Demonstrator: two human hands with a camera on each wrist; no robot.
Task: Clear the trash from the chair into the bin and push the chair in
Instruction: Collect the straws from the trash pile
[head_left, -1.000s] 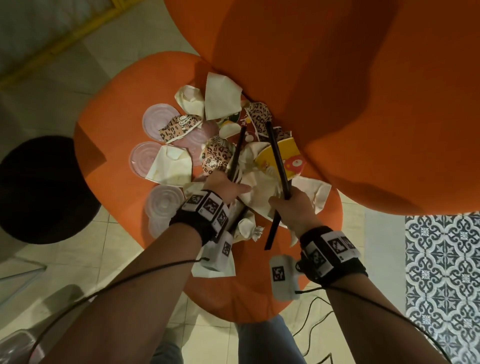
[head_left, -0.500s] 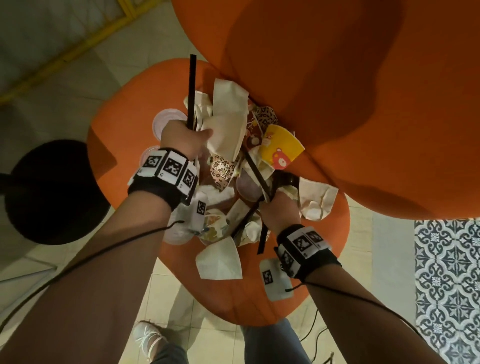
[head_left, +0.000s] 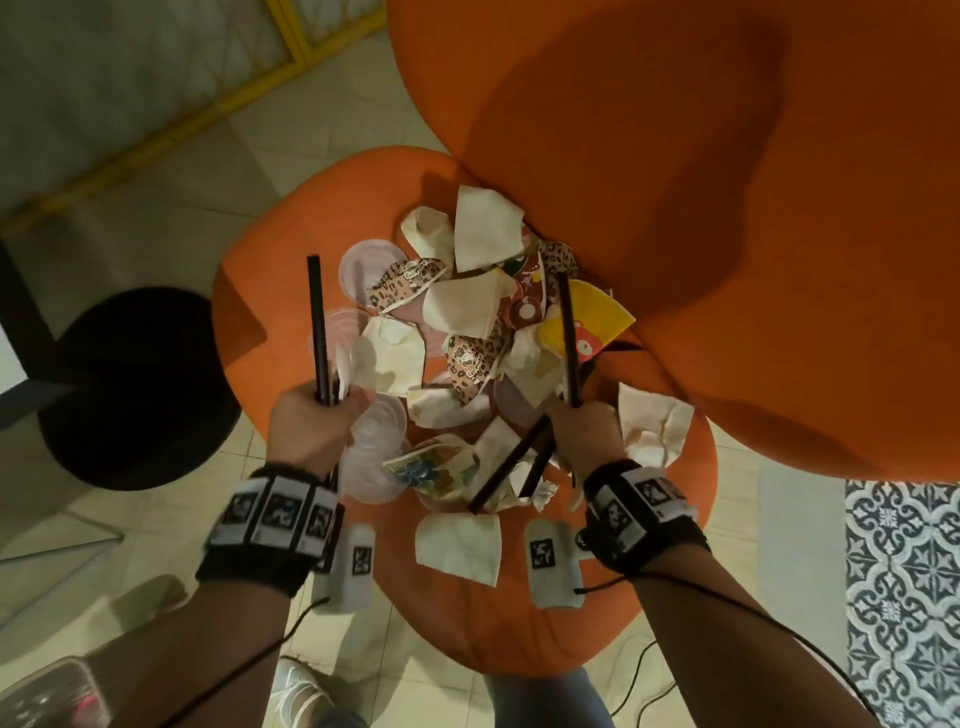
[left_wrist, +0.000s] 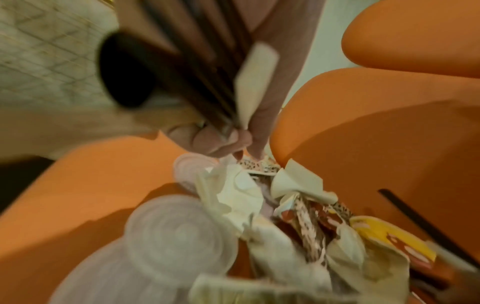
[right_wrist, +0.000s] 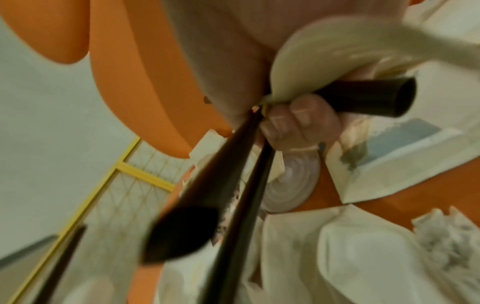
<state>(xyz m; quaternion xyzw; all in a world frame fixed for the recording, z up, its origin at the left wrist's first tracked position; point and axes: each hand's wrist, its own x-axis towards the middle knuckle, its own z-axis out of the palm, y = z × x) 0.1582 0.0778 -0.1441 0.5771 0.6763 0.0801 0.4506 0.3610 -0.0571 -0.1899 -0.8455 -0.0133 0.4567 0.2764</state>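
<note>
The orange chair seat (head_left: 270, 291) carries a pile of trash: flattened cream paper cups (head_left: 460, 545), a leopard-print cup (head_left: 472, 358), a yellow cup (head_left: 587, 317) and clear plastic lids (head_left: 376, 431). My left hand (head_left: 311, 426) is at the pile's near left and grips black straws (head_left: 318, 322) that stick up away from me. In the left wrist view the left hand (left_wrist: 221, 142) also pinches a cream paper piece (left_wrist: 255, 78). My right hand (head_left: 584, 431) grips several black straws (head_left: 569, 338) at the pile's right. The right wrist view shows its fingers (right_wrist: 293, 123) curled round them (right_wrist: 233, 164) and a cream paper piece (right_wrist: 324, 51).
The orange backrest (head_left: 675, 208) rises right behind the pile. A black round shape (head_left: 130, 384) lies on the tiled floor left of the seat; bin or base, I cannot tell. A yellow frame (head_left: 208, 109) runs at the far left. Patterned tiles (head_left: 904, 571) lie right.
My left hand has drawn back from the far side of the pile toward me and to the left, straws still in it. The right hand has stayed near the pile's right edge.
</note>
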